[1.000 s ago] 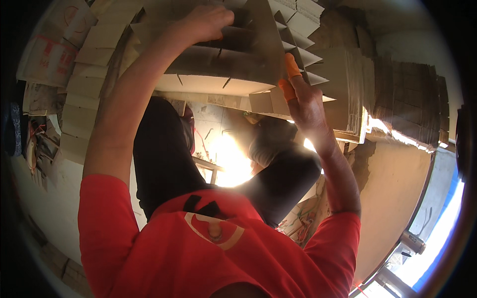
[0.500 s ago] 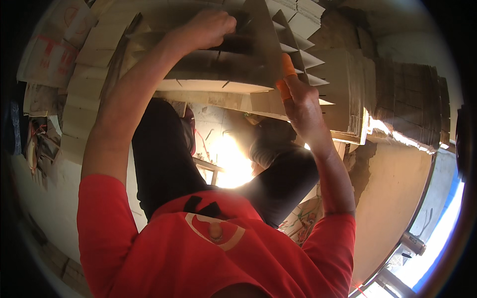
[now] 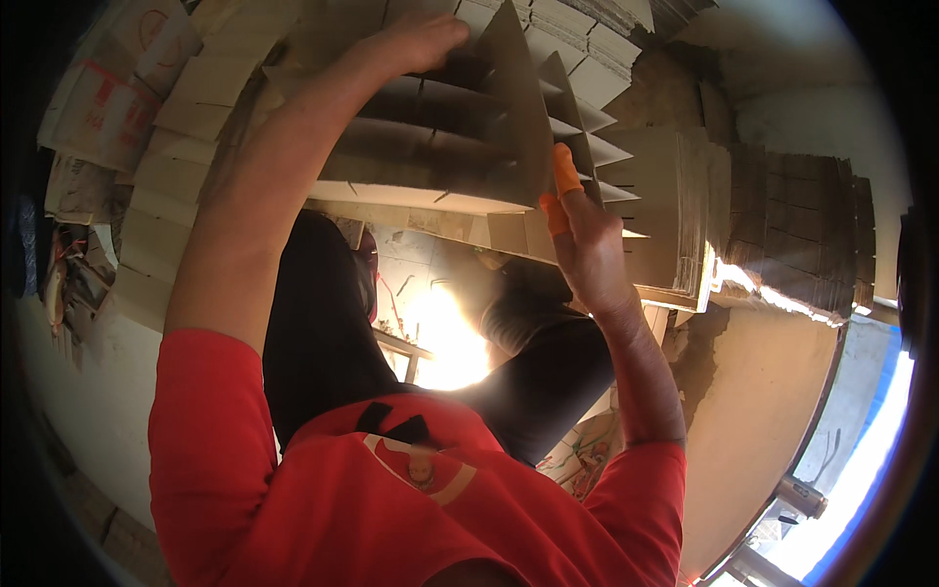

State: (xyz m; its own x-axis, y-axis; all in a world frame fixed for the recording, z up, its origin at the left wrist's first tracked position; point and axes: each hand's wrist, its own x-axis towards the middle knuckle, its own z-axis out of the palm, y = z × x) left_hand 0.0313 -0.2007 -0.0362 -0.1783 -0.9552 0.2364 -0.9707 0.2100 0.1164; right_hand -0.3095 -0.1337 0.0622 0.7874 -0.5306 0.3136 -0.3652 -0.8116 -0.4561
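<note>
A cardboard divider grid point(image 3: 421, 144) of slotted strips standing on edge lies in front of me, with several long strips running left to right. A taller cardboard strip point(image 3: 518, 93) crosses them at the right. My right hand point(image 3: 593, 240), with orange covers on two fingertips, pinches the near end of this crossing strip. Over the far part of the grid, my left hand point(image 3: 430, 41) is closed with its fingers curled. Whatever it grips, if anything, is hidden from view.
Stacked cardboard strips point(image 3: 587, 44) lie beyond the grid. More stacks point(image 3: 797, 220) stand at the right, and overlapping pale sheets point(image 3: 161, 196) at the left. A cardboard box with red print point(image 3: 117, 108) sits at the far left. Bright light falls between my legs.
My left hand has moved farther out along the grid, toward its far side. My right hand keeps its hold on the crossing strip. The whole view has shifted slightly.
</note>
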